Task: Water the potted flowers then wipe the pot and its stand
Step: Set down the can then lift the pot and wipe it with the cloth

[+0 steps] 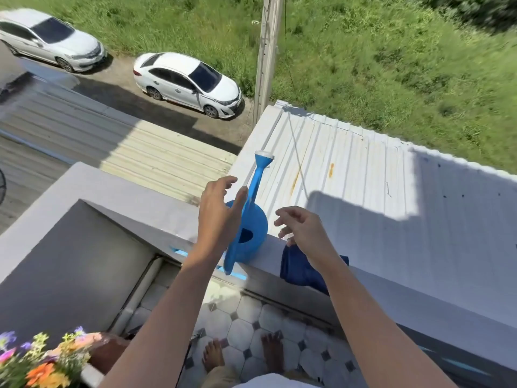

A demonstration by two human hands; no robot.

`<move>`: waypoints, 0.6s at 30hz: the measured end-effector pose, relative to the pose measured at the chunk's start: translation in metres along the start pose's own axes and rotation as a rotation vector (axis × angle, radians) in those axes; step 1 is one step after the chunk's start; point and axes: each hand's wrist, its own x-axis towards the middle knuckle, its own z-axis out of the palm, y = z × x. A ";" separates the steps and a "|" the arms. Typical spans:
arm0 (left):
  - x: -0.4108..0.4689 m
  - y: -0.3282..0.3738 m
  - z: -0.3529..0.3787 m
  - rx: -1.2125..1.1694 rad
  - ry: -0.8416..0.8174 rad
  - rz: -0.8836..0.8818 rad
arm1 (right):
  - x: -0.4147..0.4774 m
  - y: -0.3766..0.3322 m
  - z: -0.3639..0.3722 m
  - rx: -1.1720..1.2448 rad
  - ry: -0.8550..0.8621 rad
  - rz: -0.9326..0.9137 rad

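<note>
Standing upright, watering can (249,233) points its spout away; both grips released, left hand (219,211), right hand (302,231)

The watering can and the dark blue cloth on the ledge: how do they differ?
The watering can is bright light blue, rigid plastic, standing upright on the ledge with its spout pointing away. The cloth is dark navy, soft, and draped limply over the ledge's inner edge. The left hand hovers open by the can; the right hand hovers open above the cloth. Both rest on the same ledge, and neither is gripped.
</note>
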 end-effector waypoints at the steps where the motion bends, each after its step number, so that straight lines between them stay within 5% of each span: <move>1: -0.006 0.017 0.006 -0.011 0.023 0.080 | 0.001 0.007 -0.012 -0.033 0.022 -0.004; 4: -0.027 0.049 0.037 -0.059 0.003 0.239 | 0.007 0.037 -0.048 -0.201 0.091 -0.003; 9: -0.059 0.018 0.117 0.120 -0.313 0.147 | 0.021 0.092 -0.103 -0.520 0.126 -0.007; 15: -0.072 -0.037 0.174 0.501 -0.694 0.130 | 0.035 0.126 -0.139 -0.886 -0.167 0.254; 18: -0.067 -0.044 0.186 0.668 -0.798 0.194 | 0.034 0.142 -0.143 -0.933 -0.173 0.182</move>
